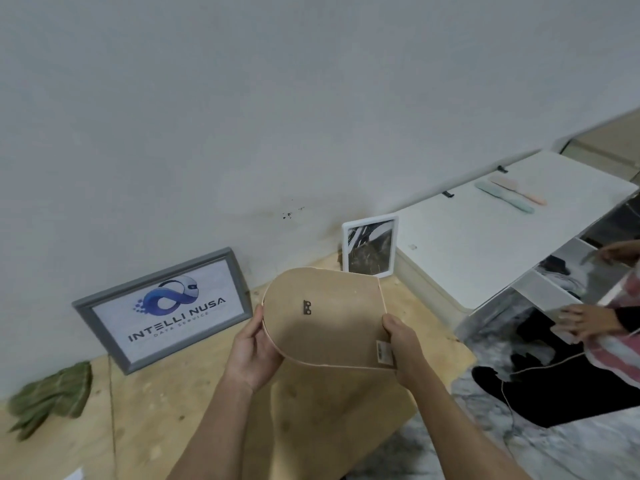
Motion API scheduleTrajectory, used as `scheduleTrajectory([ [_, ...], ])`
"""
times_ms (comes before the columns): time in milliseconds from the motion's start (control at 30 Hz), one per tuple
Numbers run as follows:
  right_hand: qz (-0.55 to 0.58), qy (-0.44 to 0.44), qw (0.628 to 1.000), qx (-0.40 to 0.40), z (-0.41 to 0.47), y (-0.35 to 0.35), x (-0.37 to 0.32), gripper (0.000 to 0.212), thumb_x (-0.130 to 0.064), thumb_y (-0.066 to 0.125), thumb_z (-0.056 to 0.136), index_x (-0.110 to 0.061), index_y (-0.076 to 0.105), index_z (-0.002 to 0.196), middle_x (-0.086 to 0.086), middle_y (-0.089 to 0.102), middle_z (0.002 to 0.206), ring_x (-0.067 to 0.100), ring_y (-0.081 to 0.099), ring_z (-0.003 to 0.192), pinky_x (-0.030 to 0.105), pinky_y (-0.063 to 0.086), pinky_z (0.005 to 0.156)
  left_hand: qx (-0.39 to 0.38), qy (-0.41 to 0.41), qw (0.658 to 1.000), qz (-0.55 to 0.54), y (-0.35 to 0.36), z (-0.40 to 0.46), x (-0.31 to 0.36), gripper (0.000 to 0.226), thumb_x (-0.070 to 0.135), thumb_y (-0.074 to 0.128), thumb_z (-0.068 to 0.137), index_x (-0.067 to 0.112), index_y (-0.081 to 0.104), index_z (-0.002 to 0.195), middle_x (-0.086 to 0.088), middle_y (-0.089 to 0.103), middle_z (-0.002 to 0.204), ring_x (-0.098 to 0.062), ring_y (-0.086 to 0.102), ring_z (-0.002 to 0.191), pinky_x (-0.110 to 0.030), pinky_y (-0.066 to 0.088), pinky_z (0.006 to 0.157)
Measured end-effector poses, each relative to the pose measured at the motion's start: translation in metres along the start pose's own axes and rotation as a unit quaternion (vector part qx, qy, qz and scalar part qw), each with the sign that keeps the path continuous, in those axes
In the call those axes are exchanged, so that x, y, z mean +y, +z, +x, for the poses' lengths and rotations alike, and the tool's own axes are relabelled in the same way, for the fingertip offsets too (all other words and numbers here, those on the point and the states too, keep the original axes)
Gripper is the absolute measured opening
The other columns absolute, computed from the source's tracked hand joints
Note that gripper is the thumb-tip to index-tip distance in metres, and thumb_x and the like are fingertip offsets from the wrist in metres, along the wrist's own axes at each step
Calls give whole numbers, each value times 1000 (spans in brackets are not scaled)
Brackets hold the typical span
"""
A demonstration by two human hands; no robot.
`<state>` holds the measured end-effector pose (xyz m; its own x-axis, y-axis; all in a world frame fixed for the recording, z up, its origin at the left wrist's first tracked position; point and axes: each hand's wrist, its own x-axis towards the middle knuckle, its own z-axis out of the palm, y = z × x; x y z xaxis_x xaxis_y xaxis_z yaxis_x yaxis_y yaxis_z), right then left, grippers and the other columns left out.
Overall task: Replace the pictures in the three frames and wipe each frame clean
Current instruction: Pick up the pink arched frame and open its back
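Centre of frame: left hand (254, 344) and right hand (403, 344) grip the arch-shaped brown-backed pink frame (325, 317), back facing up.

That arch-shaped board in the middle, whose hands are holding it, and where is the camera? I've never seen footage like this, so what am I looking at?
There is no machine here. A person wears a camera on the head, so you look down along their own arms. Their left hand and right hand each grip one side of an arch-shaped frame, turned so its brown back faces you, with a small metal hanger on it. Below is a wooden board. Leaning on the wall are a grey frame with a blue logo and a small white frame. A green cloth lies at the left. At the right edge, another person's hands work at a white table.
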<state>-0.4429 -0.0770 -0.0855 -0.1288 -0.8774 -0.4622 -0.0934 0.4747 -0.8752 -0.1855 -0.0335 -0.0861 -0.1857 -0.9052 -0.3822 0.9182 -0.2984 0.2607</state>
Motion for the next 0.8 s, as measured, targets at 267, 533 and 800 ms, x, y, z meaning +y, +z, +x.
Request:
scheduleTrajectory([
  [267, -7, -7, 1000, 6, 5, 15, 6, 37, -33, 43, 97, -6, 66, 87, 12, 66, 85, 25, 63, 75, 40, 52, 74, 75, 29, 996, 37, -15, 0, 12, 38, 18, 69, 85, 6, 70, 121, -15, 76, 108, -30, 76, 93, -46, 63, 76],
  [533, 20, 3, 999, 49, 6, 24, 18, 28, -30, 43, 101, -18, 68, 105, -1, 68, 95, 19, 65, 85, 30, 50, 68, 263, 195, 848, 416, -16, -2, 17, 16, 4, 58, 93, 15, 68, 96, -11, 72, 87, -18, 62, 61, -26, 43, 56],
  [800, 24, 44, 998, 26, 7, 25, 35, 34, -34, 46, 101, -17, 62, 126, 0, 66, 115, 22, 66, 97, 42, 53, 92, 303, 200, 810, 461, -35, 6, 21, 22, 15, 65, 94, 4, 76, 79, -14, 77, 88, -31, 68, 79, -44, 56, 77],
])
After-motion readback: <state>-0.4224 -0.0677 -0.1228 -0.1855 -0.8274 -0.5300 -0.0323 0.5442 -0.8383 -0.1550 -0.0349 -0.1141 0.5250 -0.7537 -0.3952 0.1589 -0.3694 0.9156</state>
